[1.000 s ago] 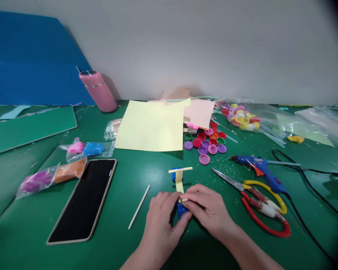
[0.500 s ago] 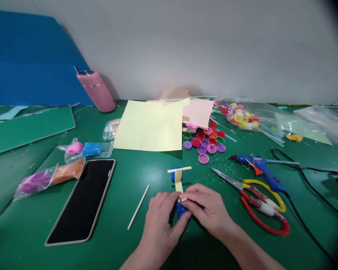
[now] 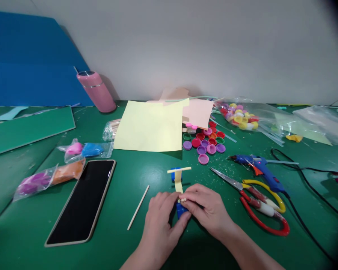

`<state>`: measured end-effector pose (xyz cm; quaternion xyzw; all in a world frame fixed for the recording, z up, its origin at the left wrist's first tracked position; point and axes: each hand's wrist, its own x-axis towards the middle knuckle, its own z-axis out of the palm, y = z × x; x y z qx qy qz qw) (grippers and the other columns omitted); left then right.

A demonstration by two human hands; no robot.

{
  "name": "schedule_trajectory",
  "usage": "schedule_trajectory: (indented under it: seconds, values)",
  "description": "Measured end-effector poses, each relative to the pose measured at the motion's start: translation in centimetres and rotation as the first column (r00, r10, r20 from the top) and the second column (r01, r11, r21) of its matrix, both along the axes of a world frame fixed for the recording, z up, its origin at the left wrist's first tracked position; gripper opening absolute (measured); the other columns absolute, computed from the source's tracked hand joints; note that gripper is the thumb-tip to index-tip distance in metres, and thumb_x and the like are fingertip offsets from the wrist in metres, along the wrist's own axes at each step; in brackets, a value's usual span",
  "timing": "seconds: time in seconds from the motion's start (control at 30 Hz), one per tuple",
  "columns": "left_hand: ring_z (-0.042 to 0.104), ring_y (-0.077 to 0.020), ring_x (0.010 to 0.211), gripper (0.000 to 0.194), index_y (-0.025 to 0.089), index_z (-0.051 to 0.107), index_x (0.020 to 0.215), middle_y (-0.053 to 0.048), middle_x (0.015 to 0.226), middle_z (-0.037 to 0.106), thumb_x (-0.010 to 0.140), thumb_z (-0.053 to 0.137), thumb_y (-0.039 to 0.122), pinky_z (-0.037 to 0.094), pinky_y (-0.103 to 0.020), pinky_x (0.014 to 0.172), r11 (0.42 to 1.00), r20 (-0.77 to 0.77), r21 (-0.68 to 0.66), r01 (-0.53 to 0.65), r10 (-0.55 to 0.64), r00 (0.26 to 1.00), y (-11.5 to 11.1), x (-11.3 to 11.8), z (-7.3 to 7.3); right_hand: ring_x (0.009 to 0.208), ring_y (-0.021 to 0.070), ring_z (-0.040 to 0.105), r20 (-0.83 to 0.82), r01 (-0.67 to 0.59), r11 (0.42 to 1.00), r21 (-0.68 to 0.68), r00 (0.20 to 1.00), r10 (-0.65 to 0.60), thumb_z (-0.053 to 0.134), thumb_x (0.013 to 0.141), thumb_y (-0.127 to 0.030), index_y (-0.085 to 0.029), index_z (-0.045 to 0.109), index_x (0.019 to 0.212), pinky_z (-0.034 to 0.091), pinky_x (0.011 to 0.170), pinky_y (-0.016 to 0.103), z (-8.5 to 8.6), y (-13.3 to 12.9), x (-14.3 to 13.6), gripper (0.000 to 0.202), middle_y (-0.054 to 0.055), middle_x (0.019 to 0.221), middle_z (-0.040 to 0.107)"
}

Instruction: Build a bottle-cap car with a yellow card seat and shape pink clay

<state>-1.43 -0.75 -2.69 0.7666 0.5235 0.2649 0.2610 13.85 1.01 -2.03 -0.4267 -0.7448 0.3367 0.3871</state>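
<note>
My left hand (image 3: 162, 217) is closed around a small blue piece (image 3: 181, 210), thumb at its near side and index finger by a yellow paper strip (image 3: 178, 185). My right hand (image 3: 207, 208) pinches short pale sticks (image 3: 183, 200), whose ends show between thumb and forefinger, over the strip's near end. Fingers hide most of these sticks. The strip runs away from me to a second blue piece (image 3: 173, 176), where a thin yellow stick (image 3: 179, 170) lies across it. One loose pale stick (image 3: 138, 207) rests left of my left hand.
To the right lie scissors (image 3: 266, 208) and a blue glue gun (image 3: 260, 167) with its cord. Bottle caps (image 3: 203, 159) and yellow paper (image 3: 150, 125) are behind. On the left are a phone (image 3: 81, 204), bagged clay (image 3: 35, 183) and a leaning pink bottle (image 3: 97, 92).
</note>
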Motion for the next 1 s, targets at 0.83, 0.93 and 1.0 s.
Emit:
schedule_trajectory:
  seconds: [0.83, 0.93, 1.0]
  values:
    - [0.054, -0.0220, 0.077, 0.023, 0.018, 0.052, 0.098, -0.006, 0.085, 0.061, 0.078, 0.055, 0.029, 0.044, -0.037, 0.065, 1.000, 0.012, 0.009, 0.004, -0.004, 1.000, -0.05, -0.06, -0.22, 0.075, 0.0115, 0.059, -0.017, -0.014, 1.000, -0.004, 1.000, 0.014, 0.055, 0.080, -0.014, -0.017, 0.068, 0.092, 0.046, 0.068, 0.020, -0.27, 0.04, 0.06, 0.017, 0.005, 0.082, 0.064]
    - [0.054, -0.0220, 0.077, 0.023, 0.019, 0.052, 0.098, -0.006, 0.085, 0.061, 0.077, 0.055, 0.028, 0.044, -0.037, 0.064, 1.000, 0.010, 0.018, -0.001, 0.001, 1.000, -0.06, -0.05, -0.20, 0.075, 0.0116, 0.059, -0.013, -0.016, 1.000, 0.000, 1.000, 0.016, 0.055, 0.080, -0.014, -0.016, 0.068, 0.092, 0.046, 0.067, 0.020, -0.25, 0.06, 0.04, 0.017, 0.005, 0.082, 0.064]
    - [0.054, -0.0220, 0.077, 0.023, 0.019, 0.052, 0.098, -0.006, 0.084, 0.061, 0.077, 0.055, 0.028, 0.044, -0.037, 0.064, 1.000, 0.009, 0.025, 0.001, -0.001, 1.000, -0.10, -0.05, -0.17, 0.075, 0.0116, 0.059, -0.013, -0.019, 1.000, -0.001, 1.000, 0.019, 0.055, 0.080, -0.014, -0.016, 0.068, 0.092, 0.046, 0.067, 0.020, -0.23, 0.03, 0.03, 0.017, 0.005, 0.082, 0.064]
